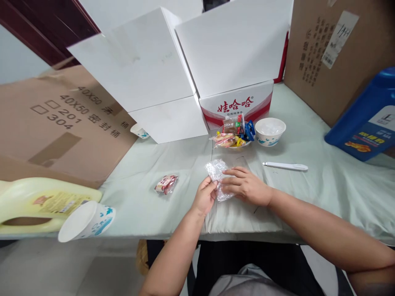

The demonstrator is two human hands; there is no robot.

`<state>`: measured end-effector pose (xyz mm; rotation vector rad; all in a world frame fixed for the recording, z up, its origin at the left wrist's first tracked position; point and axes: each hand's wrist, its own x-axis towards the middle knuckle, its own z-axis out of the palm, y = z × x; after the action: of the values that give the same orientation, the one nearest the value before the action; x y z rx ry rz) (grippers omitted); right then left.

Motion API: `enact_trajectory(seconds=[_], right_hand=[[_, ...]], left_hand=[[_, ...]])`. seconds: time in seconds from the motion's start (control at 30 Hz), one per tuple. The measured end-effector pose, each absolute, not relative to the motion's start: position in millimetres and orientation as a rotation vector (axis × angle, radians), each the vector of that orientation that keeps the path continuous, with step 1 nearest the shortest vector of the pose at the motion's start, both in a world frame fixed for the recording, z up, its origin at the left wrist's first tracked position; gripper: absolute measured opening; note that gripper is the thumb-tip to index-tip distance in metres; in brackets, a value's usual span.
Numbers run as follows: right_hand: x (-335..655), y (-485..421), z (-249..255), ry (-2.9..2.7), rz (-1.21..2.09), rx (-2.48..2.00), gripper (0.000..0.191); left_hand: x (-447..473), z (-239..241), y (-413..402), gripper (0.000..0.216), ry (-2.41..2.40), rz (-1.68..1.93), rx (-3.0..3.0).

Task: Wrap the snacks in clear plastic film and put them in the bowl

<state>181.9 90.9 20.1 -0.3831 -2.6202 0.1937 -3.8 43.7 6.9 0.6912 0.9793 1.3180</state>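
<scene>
Between my hands lies a piece of clear bubble wrap (217, 167) over the table's front part. My left hand (205, 195) pinches its left edge between thumb and fingers. My right hand (247, 186) rests on its right side, fingers stretched out flat and slightly apart. Whether anything is inside the wrap cannot be made out. A small red-and-clear wrapped snack (166, 184) sits to the left of my left hand. To the right, past my right hand, is a white slim cutter-like tool (285, 166).
Behind my hands stand a dish of wrapped snacks (231, 137) and a paper bowl (270, 131) with clear plastic inside. White boxes (148, 70) rise at the back. A blue jug (367, 119) is at right; a yellow jug (46, 201) and tilted paper cup (88, 221) are at left.
</scene>
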Motion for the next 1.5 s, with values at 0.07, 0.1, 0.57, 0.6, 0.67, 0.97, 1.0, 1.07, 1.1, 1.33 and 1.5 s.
enact_trajectory(seconds=[0.07,0.1,0.57,0.6,0.67,0.97,1.0,1.07,1.1,1.33,1.5], right_hand=[[180.9,90.2,18.3,-2.625,0.212,-0.308,0.027],[180.6,89.9,17.9,-2.621,0.237,-0.267,0.026],[177.2,93.9,7.7,-2.174,0.53,-0.678,0.018],[177.0,93.7,7.3,-2.154,0.554,-0.701,0.016],[176.5,92.9,6.9,-2.128,0.625,-0.738,0.013],[174.7,93.6,8.6,-2.026,0.968,-0.887,0.012],[174.6,94.4,8.4,-1.995,0.993,-0.888,0.009],[174.5,95.9,7.3,-1.935,1.049,-0.896,0.008],[174.4,96.5,6.6,-1.915,1.067,-0.902,0.009],[174.3,96.2,5.4,-1.956,1.046,-0.931,0.01],[173.3,94.7,5.1,-1.978,1.136,-0.902,0.025]], left_hand=[[-4.9,6.0,44.2,0.038,0.966,1.332,0.666],[-5.5,5.2,44.8,0.037,0.978,1.35,0.65],[-1.2,-7.3,40.3,0.038,1.06,1.222,0.993],[-1.5,-8.2,39.8,0.038,1.048,1.216,1.026],[-2.6,-8.9,39.2,0.037,1.03,1.214,1.067],[0.6,-0.2,36.9,0.049,1.028,1.123,1.083],[1.0,0.3,37.1,0.05,1.025,1.126,1.086],[0.8,0.7,37.8,0.052,1.012,1.141,1.069],[0.2,0.9,38.0,0.051,1.006,1.15,1.047],[-1.8,2.4,38.5,0.046,0.961,1.17,0.96],[0.7,0.0,41.5,0.032,1.142,1.211,1.012]])
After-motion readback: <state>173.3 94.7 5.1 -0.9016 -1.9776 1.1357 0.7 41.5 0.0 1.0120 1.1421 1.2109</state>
